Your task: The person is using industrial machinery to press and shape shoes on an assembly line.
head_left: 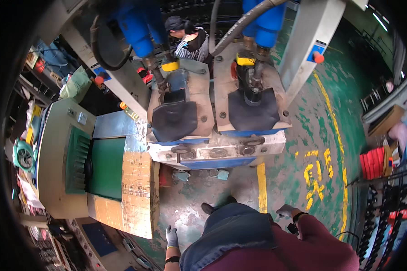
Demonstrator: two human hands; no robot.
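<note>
My left hand (172,236), in a pale grey glove, hangs low beside the cardboard-edged conveyor, fingers loosely extended and nothing in them. My right hand (286,210), also gloved, is held out over the floor at my right side. Its fingers are slightly bent, with no object visible in it. Both hands are apart from the two-station press in front of me. On the press, a black sheet (174,121) drapes over the left station and another black sheet (254,109) over the right one. Blue cylinders (266,31) stand above them.
To the left, a machine with a green conveyor belt (106,167) has a cardboard-covered edge (137,194). Two pedals (219,174) lie under the press. Behind it, a person (192,43) in a cap bends down. Dark racks (384,226) stand at the right, past a yellow floor line (339,135).
</note>
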